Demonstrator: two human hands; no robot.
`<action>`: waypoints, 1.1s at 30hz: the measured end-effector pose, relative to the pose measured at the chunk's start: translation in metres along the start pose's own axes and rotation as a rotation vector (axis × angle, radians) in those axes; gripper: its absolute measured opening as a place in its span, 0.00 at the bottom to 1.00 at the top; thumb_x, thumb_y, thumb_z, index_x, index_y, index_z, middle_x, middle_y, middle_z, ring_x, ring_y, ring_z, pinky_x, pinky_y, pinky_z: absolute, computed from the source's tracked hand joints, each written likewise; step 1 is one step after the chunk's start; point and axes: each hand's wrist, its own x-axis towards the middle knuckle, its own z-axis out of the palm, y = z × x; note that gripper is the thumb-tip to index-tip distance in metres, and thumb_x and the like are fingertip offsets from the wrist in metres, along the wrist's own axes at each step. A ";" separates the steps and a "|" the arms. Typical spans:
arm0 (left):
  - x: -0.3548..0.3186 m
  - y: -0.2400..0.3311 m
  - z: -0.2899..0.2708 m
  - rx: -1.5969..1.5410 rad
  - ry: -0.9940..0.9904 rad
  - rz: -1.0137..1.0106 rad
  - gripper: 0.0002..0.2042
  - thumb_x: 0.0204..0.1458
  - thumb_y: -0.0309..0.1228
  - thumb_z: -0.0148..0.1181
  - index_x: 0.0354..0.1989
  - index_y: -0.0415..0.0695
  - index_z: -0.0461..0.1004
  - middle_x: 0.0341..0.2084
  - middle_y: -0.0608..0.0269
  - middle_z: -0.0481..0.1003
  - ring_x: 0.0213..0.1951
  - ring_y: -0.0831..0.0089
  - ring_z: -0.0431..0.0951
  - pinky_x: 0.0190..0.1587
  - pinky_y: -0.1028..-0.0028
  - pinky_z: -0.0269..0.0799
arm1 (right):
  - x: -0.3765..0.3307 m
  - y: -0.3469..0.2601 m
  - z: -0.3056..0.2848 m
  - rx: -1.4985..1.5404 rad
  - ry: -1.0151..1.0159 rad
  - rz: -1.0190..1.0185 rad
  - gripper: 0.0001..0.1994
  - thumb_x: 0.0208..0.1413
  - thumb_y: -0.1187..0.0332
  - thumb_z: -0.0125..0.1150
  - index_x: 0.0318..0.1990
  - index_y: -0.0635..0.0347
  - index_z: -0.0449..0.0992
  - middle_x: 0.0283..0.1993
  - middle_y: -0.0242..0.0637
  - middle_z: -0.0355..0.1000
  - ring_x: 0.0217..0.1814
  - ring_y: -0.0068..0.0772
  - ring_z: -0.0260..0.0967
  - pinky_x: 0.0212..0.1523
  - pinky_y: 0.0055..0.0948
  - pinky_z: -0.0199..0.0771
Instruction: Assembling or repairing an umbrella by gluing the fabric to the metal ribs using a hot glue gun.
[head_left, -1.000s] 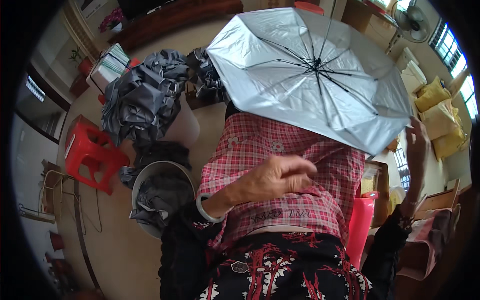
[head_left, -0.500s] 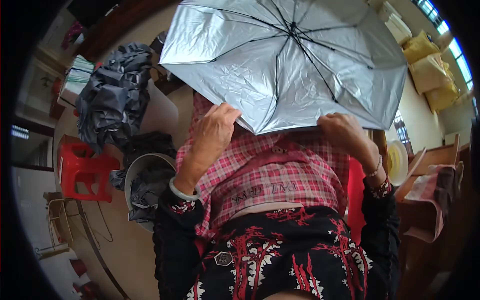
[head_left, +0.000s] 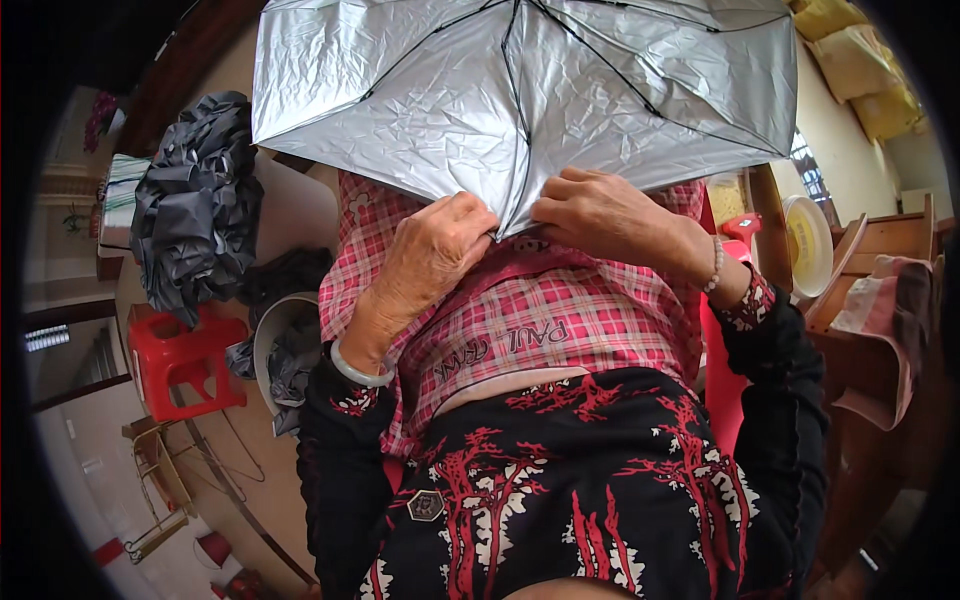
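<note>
Head view, L to R: red stool far L, w/ a heap of dark crumpled cloth above it in view, overlapping a pale bin; can't tell if heap is stuffed in or just draped on top. Bucket nearer, more dark cloth inside, prob. parked there to keep loose stuff together & within reach of L side.

L hand, bangle on wrist, has fingertips together, clamped on the hem of the umbrella at its near corner. Umbrella's spread in front of the person, over far part of the plaid apron, top running out of frame. Silver underside faces up/toward wearer, black ribs fanning; prob. turned so hem & rib ends are easy to see & reach.

R hand, beads on wrist, pinches same corner from other side, close to L but apart. Fingers curl over, so exact contact pt. is hidden. Two-sided hold prob. b/c thin fabric would sag if only one side were gripped; elbows bent, work kept near the body.

Far R: tub, yellow bags up by the wall, wooden chair w/ a pink/brown towel hung over it, prob. just storage, out of the hands' way.
</note>
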 end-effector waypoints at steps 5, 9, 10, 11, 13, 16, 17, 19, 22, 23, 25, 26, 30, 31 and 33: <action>0.000 -0.003 0.003 0.034 0.040 0.060 0.06 0.40 0.22 0.57 0.29 0.42 0.69 0.25 0.60 0.69 0.30 0.61 0.73 0.30 0.67 0.70 | 0.019 0.000 0.002 0.287 0.026 0.117 0.05 0.48 0.69 0.51 0.30 0.61 0.68 0.29 0.43 0.68 0.32 0.48 0.68 0.34 0.39 0.68; 0.005 0.001 0.001 0.078 0.114 0.064 0.05 0.42 0.23 0.56 0.28 0.41 0.69 0.24 0.60 0.68 0.29 0.62 0.73 0.29 0.68 0.70 | 0.030 0.015 0.006 0.299 -0.072 0.117 0.06 0.48 0.69 0.50 0.32 0.61 0.69 0.31 0.45 0.69 0.34 0.50 0.68 0.34 0.41 0.67; 0.005 0.001 0.000 0.087 0.109 0.056 0.04 0.43 0.23 0.56 0.28 0.41 0.69 0.24 0.60 0.68 0.29 0.63 0.73 0.29 0.68 0.70 | 0.030 0.018 0.005 0.300 -0.072 0.118 0.06 0.48 0.69 0.50 0.32 0.61 0.69 0.31 0.45 0.69 0.34 0.50 0.68 0.34 0.41 0.67; 0.006 0.001 -0.001 0.096 0.104 0.048 0.04 0.43 0.23 0.56 0.28 0.41 0.68 0.24 0.61 0.68 0.29 0.63 0.73 0.28 0.69 0.70 | 0.030 0.020 0.001 0.328 -0.111 0.121 0.07 0.47 0.70 0.51 0.33 0.61 0.69 0.32 0.44 0.69 0.34 0.49 0.68 0.35 0.40 0.67; 0.006 0.000 -0.002 0.105 0.098 0.040 0.04 0.43 0.24 0.56 0.28 0.41 0.68 0.24 0.61 0.68 0.29 0.64 0.73 0.28 0.69 0.70 | 0.030 0.022 -0.005 0.385 -0.190 0.126 0.09 0.45 0.71 0.52 0.36 0.61 0.70 0.33 0.43 0.68 0.36 0.48 0.68 0.37 0.38 0.67; 0.005 -0.002 -0.003 0.117 0.084 0.046 0.05 0.43 0.24 0.56 0.28 0.41 0.68 0.25 0.61 0.68 0.29 0.64 0.73 0.28 0.68 0.70 | 0.030 0.024 -0.002 0.461 -0.147 0.046 0.08 0.45 0.71 0.53 0.35 0.61 0.70 0.32 0.43 0.68 0.35 0.47 0.68 0.36 0.38 0.67; 0.006 -0.002 -0.003 0.117 0.083 0.049 0.05 0.43 0.24 0.56 0.28 0.41 0.68 0.25 0.61 0.68 0.29 0.64 0.73 0.28 0.68 0.70 | 0.030 0.024 -0.002 0.496 -0.124 0.006 0.08 0.45 0.71 0.53 0.34 0.61 0.70 0.31 0.43 0.68 0.34 0.47 0.68 0.36 0.37 0.67; 0.007 -0.002 -0.003 0.095 0.072 0.052 0.05 0.43 0.24 0.56 0.29 0.42 0.68 0.26 0.61 0.68 0.29 0.63 0.73 0.28 0.68 0.70 | 0.030 0.026 -0.002 0.516 -0.119 -0.004 0.08 0.45 0.70 0.54 0.33 0.61 0.70 0.30 0.43 0.68 0.34 0.47 0.67 0.35 0.37 0.67; 0.007 -0.003 -0.006 0.084 0.067 0.031 0.05 0.43 0.23 0.56 0.29 0.42 0.68 0.26 0.61 0.68 0.30 0.63 0.72 0.29 0.68 0.69 | 0.031 0.026 -0.004 0.558 -0.114 -0.032 0.07 0.46 0.68 0.56 0.31 0.61 0.70 0.29 0.42 0.68 0.33 0.46 0.67 0.34 0.36 0.67; 0.006 -0.004 -0.008 0.083 0.070 0.009 0.05 0.43 0.23 0.56 0.29 0.43 0.68 0.26 0.60 0.68 0.30 0.62 0.72 0.29 0.68 0.69 | 0.030 0.027 -0.006 0.497 -0.094 -0.006 0.07 0.47 0.67 0.56 0.30 0.61 0.70 0.28 0.42 0.67 0.32 0.46 0.67 0.33 0.36 0.66; 0.003 -0.006 -0.011 0.084 0.072 -0.014 0.05 0.43 0.23 0.56 0.29 0.43 0.68 0.26 0.60 0.68 0.31 0.62 0.72 0.30 0.67 0.69 | 0.029 0.027 -0.010 0.374 -0.057 0.044 0.09 0.47 0.65 0.57 0.28 0.61 0.70 0.27 0.41 0.67 0.30 0.45 0.67 0.32 0.36 0.66; 0.002 -0.007 -0.014 0.086 0.066 -0.021 0.06 0.42 0.22 0.56 0.30 0.43 0.68 0.26 0.60 0.68 0.31 0.61 0.72 0.30 0.67 0.69 | 0.028 0.027 -0.012 0.373 -0.057 0.044 0.09 0.47 0.65 0.57 0.28 0.61 0.70 0.27 0.41 0.67 0.30 0.45 0.67 0.32 0.36 0.66; -0.001 -0.009 -0.016 0.078 0.047 -0.041 0.07 0.42 0.21 0.56 0.30 0.43 0.69 0.26 0.60 0.68 0.31 0.61 0.72 0.31 0.67 0.68 | 0.026 0.022 -0.014 0.241 -0.081 0.168 0.10 0.48 0.63 0.57 0.27 0.60 0.69 0.26 0.40 0.66 0.29 0.45 0.67 0.30 0.37 0.65; -0.002 -0.008 -0.016 0.067 0.039 -0.048 0.07 0.41 0.21 0.56 0.30 0.43 0.69 0.26 0.60 0.68 0.31 0.61 0.72 0.32 0.66 0.68 | 0.026 0.020 -0.012 0.265 -0.070 0.149 0.10 0.48 0.63 0.57 0.27 0.60 0.68 0.27 0.40 0.67 0.28 0.45 0.67 0.29 0.37 0.65; -0.003 -0.008 -0.016 0.055 0.035 -0.058 0.07 0.41 0.21 0.57 0.30 0.43 0.69 0.26 0.59 0.68 0.31 0.61 0.72 0.32 0.66 0.68 | 0.027 0.014 -0.009 0.315 -0.048 0.111 0.10 0.48 0.63 0.57 0.27 0.60 0.68 0.27 0.39 0.67 0.28 0.45 0.67 0.29 0.37 0.65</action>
